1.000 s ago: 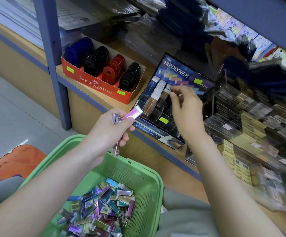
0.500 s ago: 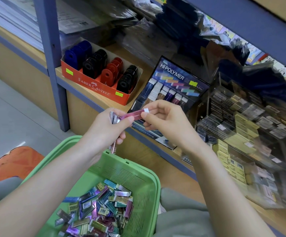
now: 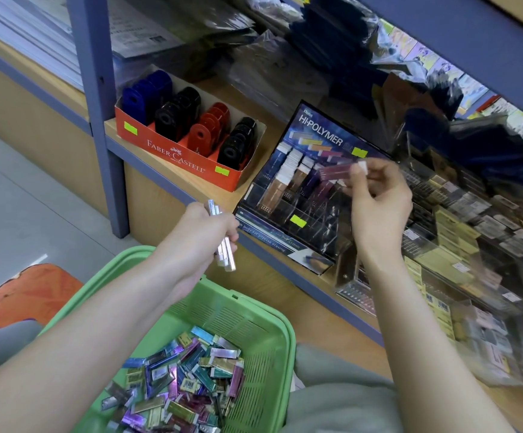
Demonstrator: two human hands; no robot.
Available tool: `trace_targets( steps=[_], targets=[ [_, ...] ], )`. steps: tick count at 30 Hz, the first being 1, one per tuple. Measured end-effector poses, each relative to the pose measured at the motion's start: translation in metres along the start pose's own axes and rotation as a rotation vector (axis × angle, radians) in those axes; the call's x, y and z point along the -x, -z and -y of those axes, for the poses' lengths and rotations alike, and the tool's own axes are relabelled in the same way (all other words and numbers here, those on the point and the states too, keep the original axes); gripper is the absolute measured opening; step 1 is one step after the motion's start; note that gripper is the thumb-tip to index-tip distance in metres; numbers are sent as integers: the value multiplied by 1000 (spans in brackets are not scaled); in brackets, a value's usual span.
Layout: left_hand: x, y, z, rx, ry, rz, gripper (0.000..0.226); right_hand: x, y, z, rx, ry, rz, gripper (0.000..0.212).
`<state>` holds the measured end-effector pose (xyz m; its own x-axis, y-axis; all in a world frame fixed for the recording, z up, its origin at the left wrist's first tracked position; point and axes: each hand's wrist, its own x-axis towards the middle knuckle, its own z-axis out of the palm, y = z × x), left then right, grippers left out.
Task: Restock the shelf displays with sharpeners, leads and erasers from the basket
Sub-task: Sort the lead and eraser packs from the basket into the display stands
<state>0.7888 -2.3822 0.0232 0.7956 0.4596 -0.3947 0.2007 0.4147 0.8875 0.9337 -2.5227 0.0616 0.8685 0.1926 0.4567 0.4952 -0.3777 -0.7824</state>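
The right hand (image 3: 379, 207) pinches 1 purple eraser stick (image 3: 335, 171) just above the eraser display (image 3: 319, 137), the left hand (image 3: 208, 229) grips a small bundle of sticks (image 3: 225, 250), and the green basket (image 3: 238, 310) holds many packs (image 3: 185, 379), so I judge that most restocking is left.

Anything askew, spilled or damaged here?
Nothing spilled or damaged. Foil packs lie jumbled in the green basket; the Hi-Polymer display is unevenly filled, left slots stocked, front ones look bare. Right-hand stock too blurred to judge.
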Motion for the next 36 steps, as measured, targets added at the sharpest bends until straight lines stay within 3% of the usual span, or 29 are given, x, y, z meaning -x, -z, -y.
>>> trace_targets(
  steps=[5,16,21,25,29,31,36],
  targets=[
    [2,0,1,32,-63,15,10,-20,-2,-34,191,40,-31,7],
    [3,-1,4,76,-58,19,4,-39,-15,-53,458,219,182,17],
    [-1,-1,4,89,-8,-15,6,-39,-21,-55,442,167,195,13],
    [-2,-2,4,147,26,-5,3,-31,-16,-48,544,248,167,14],
    [-4,-2,4,221,70,-50,3,-15,-7,-17,400,218,145,14],
    [-6,-1,4,229,82,-84,3,-2,-7,5,304,176,277,10],
    [-6,0,5,265,84,-128,2,34,-16,34,223,-40,785,11]
  ],
)
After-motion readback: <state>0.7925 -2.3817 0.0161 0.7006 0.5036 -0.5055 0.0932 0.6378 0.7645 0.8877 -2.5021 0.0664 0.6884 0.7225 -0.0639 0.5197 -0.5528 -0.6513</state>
